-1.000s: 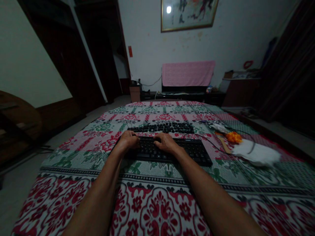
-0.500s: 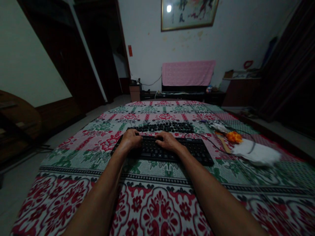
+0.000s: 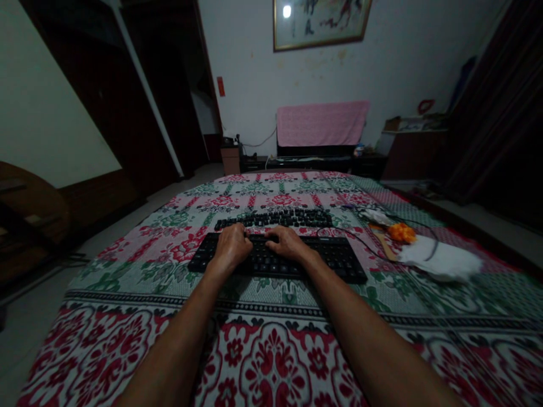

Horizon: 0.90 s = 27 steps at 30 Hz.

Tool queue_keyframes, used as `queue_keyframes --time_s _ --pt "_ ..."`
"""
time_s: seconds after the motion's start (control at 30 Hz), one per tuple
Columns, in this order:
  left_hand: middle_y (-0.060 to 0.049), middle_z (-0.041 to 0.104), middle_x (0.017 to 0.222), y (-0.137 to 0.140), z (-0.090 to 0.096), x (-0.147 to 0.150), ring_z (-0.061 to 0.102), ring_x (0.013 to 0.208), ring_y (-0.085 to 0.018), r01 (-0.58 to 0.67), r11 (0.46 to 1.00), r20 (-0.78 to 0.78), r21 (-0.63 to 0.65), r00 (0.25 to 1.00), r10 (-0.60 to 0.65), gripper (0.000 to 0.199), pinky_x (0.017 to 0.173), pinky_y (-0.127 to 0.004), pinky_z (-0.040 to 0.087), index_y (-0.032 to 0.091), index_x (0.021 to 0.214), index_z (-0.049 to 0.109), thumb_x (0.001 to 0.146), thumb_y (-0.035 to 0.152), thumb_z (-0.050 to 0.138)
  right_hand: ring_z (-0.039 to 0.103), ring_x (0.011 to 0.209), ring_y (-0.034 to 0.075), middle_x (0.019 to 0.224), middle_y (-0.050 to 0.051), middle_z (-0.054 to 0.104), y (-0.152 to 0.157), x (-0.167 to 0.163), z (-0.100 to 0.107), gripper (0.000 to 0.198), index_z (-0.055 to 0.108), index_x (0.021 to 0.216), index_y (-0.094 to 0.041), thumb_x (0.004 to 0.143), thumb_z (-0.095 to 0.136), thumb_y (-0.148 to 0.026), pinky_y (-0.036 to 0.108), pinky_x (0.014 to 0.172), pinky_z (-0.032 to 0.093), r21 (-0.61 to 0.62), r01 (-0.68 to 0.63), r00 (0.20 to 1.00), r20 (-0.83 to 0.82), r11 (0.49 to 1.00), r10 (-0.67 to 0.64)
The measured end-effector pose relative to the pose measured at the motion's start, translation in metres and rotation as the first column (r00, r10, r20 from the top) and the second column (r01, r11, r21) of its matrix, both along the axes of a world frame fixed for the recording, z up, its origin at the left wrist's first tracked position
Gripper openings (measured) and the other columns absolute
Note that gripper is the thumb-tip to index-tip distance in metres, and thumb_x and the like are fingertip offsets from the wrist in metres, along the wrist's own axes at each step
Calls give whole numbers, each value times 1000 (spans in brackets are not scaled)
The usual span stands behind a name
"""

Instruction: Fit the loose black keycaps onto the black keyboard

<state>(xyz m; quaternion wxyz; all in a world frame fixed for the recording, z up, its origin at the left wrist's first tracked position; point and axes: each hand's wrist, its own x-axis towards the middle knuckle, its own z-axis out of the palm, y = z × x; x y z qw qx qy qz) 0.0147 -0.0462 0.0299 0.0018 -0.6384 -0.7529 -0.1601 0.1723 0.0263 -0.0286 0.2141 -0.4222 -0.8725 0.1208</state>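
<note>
A black computer keyboard [image 3: 335, 257] lies across the patterned cloth in front of me, its cable running off to the right. My left hand [image 3: 233, 244] is over its left-middle part, fingers curled toward the back edge and thumb pointing inward. Just right of it, my right hand [image 3: 287, 243] rests over the upper middle keys, fingers bent and thumb close to the index finger. Both hands look closed; whatever is between the fingertips is too small and dark to make out. Behind the keyboard, several loose black keycaps [image 3: 292, 217] lie in uneven rows.
A patterned tablecloth [image 3: 275, 350] covers the table. On the right are an orange bundle [image 3: 401, 232], a white cloth or bag [image 3: 441, 259] and a dark cable [image 3: 433, 240]. A pink towel [image 3: 322, 124] drapes over a screen by the far wall.
My left hand has moved right along the keyboard, closer to my right hand. The right hand stays nearly in place. The view has shifted slightly.
</note>
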Motion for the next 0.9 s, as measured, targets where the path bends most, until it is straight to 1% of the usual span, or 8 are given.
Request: queue_keyframes --time_s 0.1,0.17,0.23,0.3,0.37,0.53,0.77,0.9 --pt "-13 69 90 2 -4 -1 63 91 -24 6 1000 -27 21 1000 -6 26 81 -28 45 13 93 67 72 13 51 60 101 20 107 8 67 -1 -1 1 28 67 105 -19 79 59 -27 30 88 43 -1 9 1000 1 1000 -9" --pt "-11 70 88 7 -8 -7 63 89 -24 -2 1000 11 31 1000 2 25 78 -27 46 14 91 67 71 14 52 60 101 21 107 8 67 0 -2 0 28 67 105 -19 79 59 -27 30 88 43 5 7 1000 -3 1000 -7" --pt "-8 70 83 14 -13 -17 64 83 -21 -45 999 128 4 991 44 24 70 -24 46 17 88 68 68 17 55 60 100 21 107 9 67 1 -2 -1 29 67 105 -19 79 59 -27 31 87 44 8 5 1000 -7 1000 -5" --pt "-5 70 75 20 -17 -26 65 75 -19 -125 990 244 -62 960 136 24 63 -23 45 18 85 68 63 17 57 60 99 21 107 9 67 2 -2 -2 28 67 104 -19 79 59 -27 31 88 43 8 6 1000 -8 1000 -6" --pt "-4 69 72 24 -20 -30 64 71 -19 -130 990 281 -61 949 142 24 59 -22 44 18 83 67 61 17 57 60 100 21 107 8 67 2 -2 -4 28 67 104 -19 79 59 -27 31 88 43 10 7 1000 -9 1000 -7" --pt "-7 70 75 22 -19 -26 64 71 -19 -119 992 253 -34 960 123 22 60 -23 44 17 81 67 62 16 56 61 96 20 103 8 67 3 -2 -5 27 68 103 -19 79 58 -28 30 85 44 24 5 1000 -4 1000 -5" --pt "-9 71 88 8 -7 -10 64 86 -21 -60 998 116 27 992 56 24 74 -25 44 15 86 67 67 15 52 60 98 20 104 7 67 4 -2 -6 27 67 104 -20 79 59 -27 30 86 43 18 -10 1000 -23 1000 10" --pt "-10 71 87 4 -5 -6 64 88 -22 -32 996 93 78 995 25 25 76 -26 45 15 85 68 67 13 50 60 100 21 105 8 67 4 -1 -6 28 67 104 -19 79 59 -28 30 87 43 -2 -10 1000 -25 1000 10"
